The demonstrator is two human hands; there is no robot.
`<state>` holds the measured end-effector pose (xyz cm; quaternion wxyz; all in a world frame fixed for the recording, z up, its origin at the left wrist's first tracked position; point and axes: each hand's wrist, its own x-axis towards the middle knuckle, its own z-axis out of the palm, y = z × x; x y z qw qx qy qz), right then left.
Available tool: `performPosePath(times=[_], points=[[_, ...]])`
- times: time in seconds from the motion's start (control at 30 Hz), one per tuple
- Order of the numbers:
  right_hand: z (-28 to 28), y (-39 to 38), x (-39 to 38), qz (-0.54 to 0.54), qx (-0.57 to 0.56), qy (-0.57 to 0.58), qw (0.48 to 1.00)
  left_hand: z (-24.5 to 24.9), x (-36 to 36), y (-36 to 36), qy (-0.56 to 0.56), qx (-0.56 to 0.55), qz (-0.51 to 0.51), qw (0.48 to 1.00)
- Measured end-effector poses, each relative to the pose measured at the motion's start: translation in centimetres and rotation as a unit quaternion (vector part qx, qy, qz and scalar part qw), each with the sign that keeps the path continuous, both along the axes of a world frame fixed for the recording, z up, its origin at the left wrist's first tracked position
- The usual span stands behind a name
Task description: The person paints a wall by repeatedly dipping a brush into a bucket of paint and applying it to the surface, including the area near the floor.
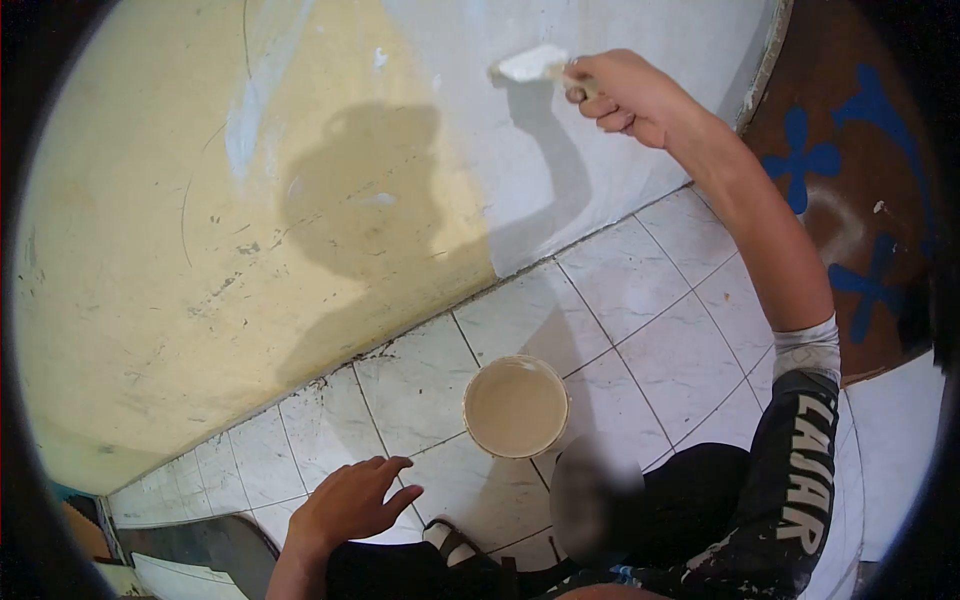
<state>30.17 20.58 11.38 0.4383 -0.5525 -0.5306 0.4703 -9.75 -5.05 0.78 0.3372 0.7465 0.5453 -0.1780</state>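
Note:
My right hand [618,98] is closed round the handle of a paint brush [530,66] whose bristles are covered in white paint. The brush is at the wall [130,230], over its whitish painted part; the rest of the wall is yellow with white smears and scuffs. Low on the left, my left hand [350,505] hangs above the floor with its fingers apart and nothing in them. Between my hands, a round bucket [516,407] of pale, creamy paint stands on the tiles.
White floor tiles [640,270] meet the wall along a dirty edge. A brown surface with blue flower shapes [800,160] is at the right. My sandalled foot [450,543] is just below the bucket. A dark curved object [215,550] lies at the lower left.

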Motion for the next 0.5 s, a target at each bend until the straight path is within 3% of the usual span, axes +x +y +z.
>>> performPosePath(times=[0.07, 0.13, 0.23, 0.4, 0.47, 0.5], points=[[0.5, -1.0, -0.6, 0.014, 0.032, 0.020, 0.999, -0.4, -0.5, 0.4, -0.002, 0.003, -0.016, 1.000], [-0.7, -3.0, -1.5, -0.039, 0.104, 0.065, 0.992, -0.7, -0.7, 0.7, -0.024, 0.009, -0.030, 0.999], [-7.7, -2.1, -3.1, -0.090, 0.171, 0.156, 0.969, -1.6, -2.0, 0.6, -0.032, 0.001, -0.033, 0.999], [-26.3, 2.9, -3.1, -0.098, 0.047, 0.170, 0.979, -2.4, -4.6, -0.3, -0.004, -0.004, -0.030, 1.000], [-29.2, 1.5, -3.2, -0.085, 0.048, 0.163, 0.982, -1.6, -4.8, -0.8, -0.009, 0.023, -0.020, 0.999], [-29.6, 0.4, -3.4, -0.089, -0.021, 0.165, 0.982, -1.1, -4.9, -1.2, -0.007, 0.024, -0.017, 1.000]])
